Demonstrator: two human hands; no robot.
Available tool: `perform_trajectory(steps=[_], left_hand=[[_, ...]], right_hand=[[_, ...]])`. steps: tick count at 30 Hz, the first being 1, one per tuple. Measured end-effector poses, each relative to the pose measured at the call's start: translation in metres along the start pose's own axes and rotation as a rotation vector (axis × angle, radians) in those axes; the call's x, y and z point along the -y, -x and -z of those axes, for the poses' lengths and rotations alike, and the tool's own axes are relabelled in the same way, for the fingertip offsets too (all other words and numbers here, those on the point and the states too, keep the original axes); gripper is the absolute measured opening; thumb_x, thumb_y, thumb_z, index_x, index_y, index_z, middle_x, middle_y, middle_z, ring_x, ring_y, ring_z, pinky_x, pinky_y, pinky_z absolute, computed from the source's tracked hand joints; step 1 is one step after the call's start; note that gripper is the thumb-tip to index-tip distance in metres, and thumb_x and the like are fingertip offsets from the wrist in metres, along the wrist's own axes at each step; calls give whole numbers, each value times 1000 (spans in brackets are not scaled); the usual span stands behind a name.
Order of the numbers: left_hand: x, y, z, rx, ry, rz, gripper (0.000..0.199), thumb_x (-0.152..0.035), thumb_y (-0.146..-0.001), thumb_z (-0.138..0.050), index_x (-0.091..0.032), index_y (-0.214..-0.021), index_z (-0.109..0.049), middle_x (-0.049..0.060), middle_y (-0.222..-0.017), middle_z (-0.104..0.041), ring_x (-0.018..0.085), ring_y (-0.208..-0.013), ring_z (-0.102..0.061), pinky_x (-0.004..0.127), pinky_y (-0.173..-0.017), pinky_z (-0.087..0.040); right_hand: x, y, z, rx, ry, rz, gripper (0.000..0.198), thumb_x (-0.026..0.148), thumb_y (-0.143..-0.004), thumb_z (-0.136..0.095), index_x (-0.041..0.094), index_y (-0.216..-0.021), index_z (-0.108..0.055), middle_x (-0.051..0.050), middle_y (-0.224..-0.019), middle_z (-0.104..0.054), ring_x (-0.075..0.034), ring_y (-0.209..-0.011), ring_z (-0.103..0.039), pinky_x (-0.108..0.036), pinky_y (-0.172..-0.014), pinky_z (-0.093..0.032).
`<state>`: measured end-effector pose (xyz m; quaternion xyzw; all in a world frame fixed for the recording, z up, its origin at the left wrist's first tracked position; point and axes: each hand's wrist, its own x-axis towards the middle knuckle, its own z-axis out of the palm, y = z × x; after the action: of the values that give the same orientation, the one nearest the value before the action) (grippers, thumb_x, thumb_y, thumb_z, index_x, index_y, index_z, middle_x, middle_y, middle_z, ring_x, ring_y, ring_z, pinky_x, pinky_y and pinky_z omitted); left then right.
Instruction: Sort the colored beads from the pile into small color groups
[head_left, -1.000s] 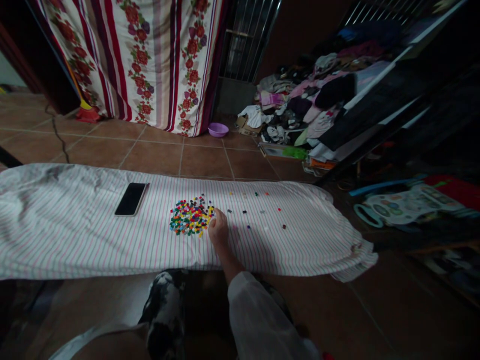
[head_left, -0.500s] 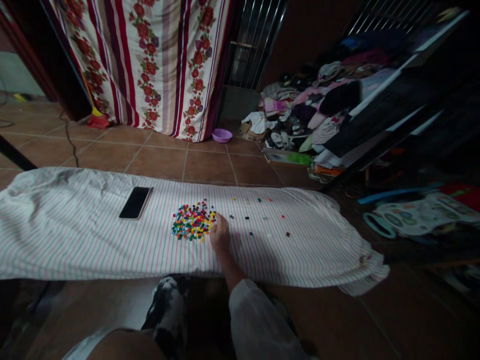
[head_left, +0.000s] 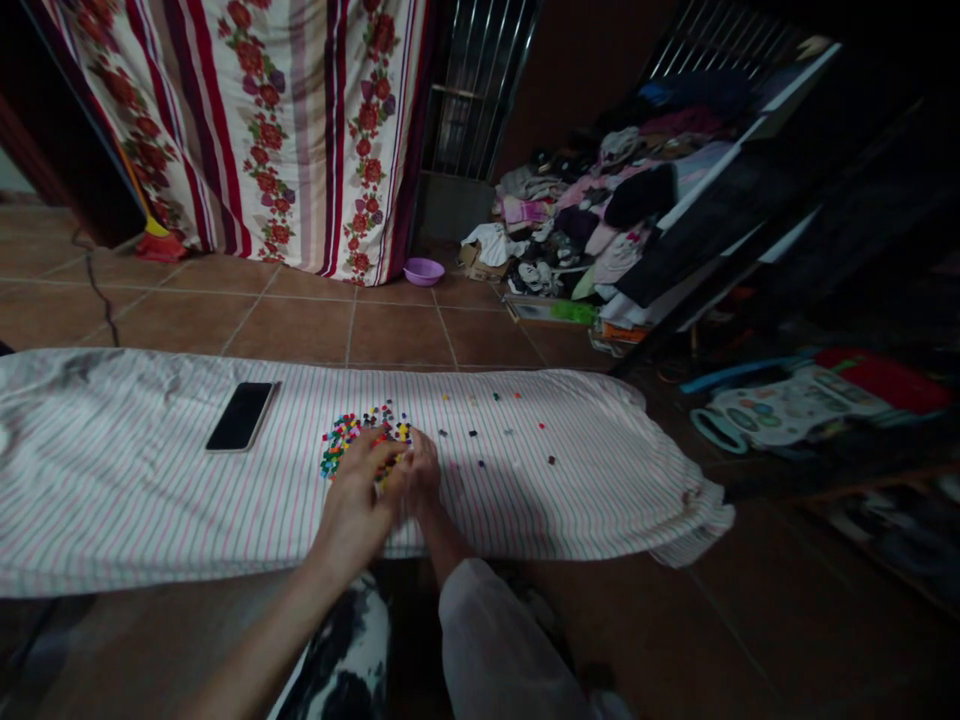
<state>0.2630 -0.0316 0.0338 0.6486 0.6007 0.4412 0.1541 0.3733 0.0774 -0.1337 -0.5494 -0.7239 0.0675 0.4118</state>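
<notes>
A brown tiled floor [head_left: 300, 320] filled the room, and across it lay a long striped cloth [head_left: 135, 500], pink and grey lines on white, reaching from the left edge of the view to a rumpled end [head_left: 697, 520] on the right. Behind it hung a flowered curtain [head_left: 285, 130], and to the right a heap of clothes [head_left: 600, 220] spilled from a dark shelf. A small purple bowl [head_left: 424, 271] stood on the tiles near the curtain's foot; what it held could not be made out.

On the cloth a dark phone [head_left: 240, 416] lay flat, left of a pile of small coloured beads [head_left: 352, 440]. A few loose beads [head_left: 495, 440] were scattered well apart to the right of the pile.

The left hand [head_left: 356, 500] reached forward over the near side of the pile, forearm bare, fingers bent down onto the beads; whether it pinched any was not clear. The right hand [head_left: 421, 475], wrist coming out of a pale sleeve [head_left: 495, 640], sat just beside it at the pile's right edge, fingers curled in, and their grip could not be told either. The two hands touched or nearly touched.

The cloth's near edge ran just below the hands. Bare stripes lay open to the left past the phone and to the right beyond the loose beads.
</notes>
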Motion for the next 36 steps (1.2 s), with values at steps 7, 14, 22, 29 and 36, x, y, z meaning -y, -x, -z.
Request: perform_trajectory(steps=[7, 14, 22, 29, 36], left_hand=[[89, 5, -38, -127, -539, 154, 45, -31, -85, -44, -14, -126, -53, 17, -143, -45, 37, -143, -22, 63, -110, -27], [122, 19, -57, -162, -656, 158, 58, -37, -91, -32, -2, -136, -43, 27, -142, -43, 37, -142, -25, 57, -110, -29], [124, 17, -60, -171, -723, 169, 58, -37, -93, -29, 0, -133, -46, 29, -140, -45, 34, -139, -33, 52, -110, -31], [118, 16, -58, -116, -742, 215, 58, -36, -92, -30, 0, -134, -46, 28, -141, -44, 35, -138, -34, 52, -110, -30], [115, 15, -57, -98, -760, 230, 57, -36, -92, -30, -1, -134, -47, 27, -141, -44, 35, -138, -34, 51, -111, -29]], right_hand=[[5, -5, 3, -74, -82, -19, 51, 7, -79, -35, 9, -125, -55, -16, -120, -61, -23, -117, -51, -41, -103, -44], [7, -6, 7, -46, -100, -35, 50, 7, -80, -34, 11, -124, -58, -13, -117, -63, -22, -114, -54, -39, -101, -45], [-2, -7, 7, -68, -138, -107, 46, 9, -83, -34, 12, -122, -57, -13, -112, -66, -21, -108, -59, -36, -96, -48], [-1, -20, 13, -35, -113, -117, 41, 6, -80, -37, 14, -107, -67, -12, -105, -65, -21, -101, -58, -34, -93, -47], [-5, -38, 13, 50, -57, -120, 38, 4, -79, -43, 20, -99, -71, -7, -95, -64, -18, -90, -59, -28, -86, -47]])
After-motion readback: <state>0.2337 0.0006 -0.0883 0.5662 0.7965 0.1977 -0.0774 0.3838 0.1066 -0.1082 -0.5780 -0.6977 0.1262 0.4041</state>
